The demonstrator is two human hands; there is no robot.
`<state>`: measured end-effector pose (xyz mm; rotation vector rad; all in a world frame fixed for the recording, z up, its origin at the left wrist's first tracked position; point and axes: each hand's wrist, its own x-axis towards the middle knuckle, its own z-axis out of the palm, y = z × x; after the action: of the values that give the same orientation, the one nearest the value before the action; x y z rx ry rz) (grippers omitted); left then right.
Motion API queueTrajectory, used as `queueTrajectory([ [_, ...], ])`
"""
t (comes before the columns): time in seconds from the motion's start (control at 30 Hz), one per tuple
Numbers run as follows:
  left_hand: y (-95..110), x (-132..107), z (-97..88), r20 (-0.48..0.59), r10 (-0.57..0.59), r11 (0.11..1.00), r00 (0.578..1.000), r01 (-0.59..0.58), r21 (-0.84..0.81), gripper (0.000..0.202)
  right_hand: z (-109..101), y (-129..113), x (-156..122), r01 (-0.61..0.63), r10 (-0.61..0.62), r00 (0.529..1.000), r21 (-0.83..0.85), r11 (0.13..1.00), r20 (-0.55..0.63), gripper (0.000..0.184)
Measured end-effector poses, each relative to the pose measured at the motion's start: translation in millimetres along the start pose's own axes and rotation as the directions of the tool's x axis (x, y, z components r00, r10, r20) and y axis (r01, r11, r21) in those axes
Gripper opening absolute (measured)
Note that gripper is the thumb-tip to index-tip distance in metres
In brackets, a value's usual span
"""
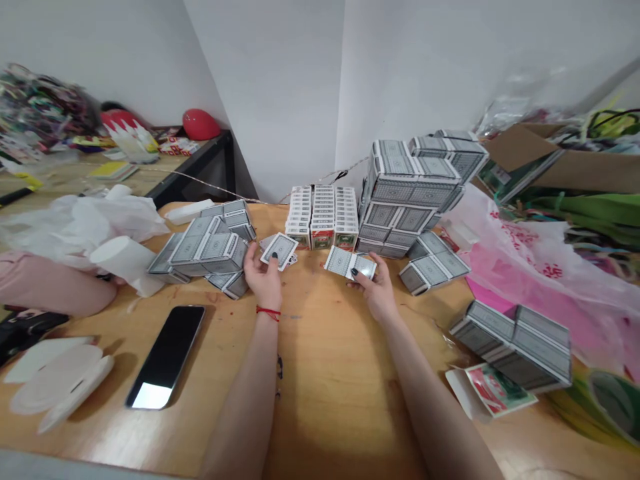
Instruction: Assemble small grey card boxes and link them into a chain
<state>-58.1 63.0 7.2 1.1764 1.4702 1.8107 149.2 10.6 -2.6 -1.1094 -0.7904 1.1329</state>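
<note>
My left hand (pixel 263 277), with a red string round its wrist, holds a small fan of grey-backed playing cards (pixel 280 249) above the wooden table (pixel 320 360). My right hand (pixel 375 288) grips a thicker stack of the same cards (pixel 349 263). Just beyond both hands stand three rows of boxed card packs (pixel 323 217) on edge. A heap of grey wrapped card bundles (pixel 210 250) lies beside my left hand. A taller stack of bundles (pixel 410 197) rises behind my right hand.
A black phone (pixel 167 353) lies face up at the front left. White paper and a tissue roll (pixel 123 257) sit at the left, white lids (pixel 60 380) nearer. More card bundles (pixel 520 343) and an opened pack (pixel 493 390) lie right, by a pink plastic bag (pixel 525 267).
</note>
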Motion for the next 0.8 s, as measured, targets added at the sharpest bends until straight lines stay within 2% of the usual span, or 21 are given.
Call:
queueTrajectory([
  [0.1, 1, 0, -0.1, 0.042, -0.082, 0.988, 0.996, 0.087, -0.125, 0.059, -1, -3, -1, -0.023, 0.023, 0.998, 0.000, 1.000, 0.052, 0.065],
  [0.17, 3, 0, 0.1, 0.152, -0.172, 0.964, 0.973, 0.198, -0.177, 0.053, -2, -5, -2, -0.039, 0.038, 0.995, 0.010, 0.999, 0.087, 0.055],
  [0.2, 5, -1, 0.5, 0.239, -0.216, 0.947, 0.947, 0.263, -0.184, 0.050, -2, -6, -2, -0.047, 0.046, 0.994, 0.016, 0.999, 0.101, 0.050],
  [0.3, 10, -5, 3.2, 0.484, -0.300, 0.894, 0.822, 0.420, -0.160, 0.047, -3, -9, -3, -0.077, 0.069, 0.989, 0.058, 0.995, 0.128, 0.043],
  [0.37, 14, -7, 5.0, 0.547, -0.330, 0.868, 0.769, 0.475, -0.145, 0.048, -5, -11, -4, -0.098, 0.082, 0.986, 0.104, 0.990, 0.148, 0.042],
  [0.43, 17, -8, 5.2, 0.560, -0.366, 0.849, 0.744, 0.512, -0.126, 0.047, -7, -12, -4, -0.120, 0.095, 0.980, 0.138, 0.983, 0.172, 0.041],
  [0.5, 19, -7, 3.7, 0.548, -0.387, 0.843, 0.741, 0.526, -0.116, 0.045, -8, -13, -3, -0.133, 0.104, 0.976, 0.145, 0.980, 0.190, 0.041],
  [0.67, 18, -3, -0.1, 0.502, -0.347, 0.859, 0.792, 0.484, -0.168, 0.040, -10, -12, -4, -0.152, 0.117, 0.972, 0.164, 0.975, 0.205, 0.039],
  [0.8, 16, -3, 1.6, 0.486, -0.327, 0.868, 0.810, 0.461, -0.186, 0.038, -8, -12, -5, -0.176, 0.136, 0.969, 0.192, 0.965, 0.204, 0.036],
])
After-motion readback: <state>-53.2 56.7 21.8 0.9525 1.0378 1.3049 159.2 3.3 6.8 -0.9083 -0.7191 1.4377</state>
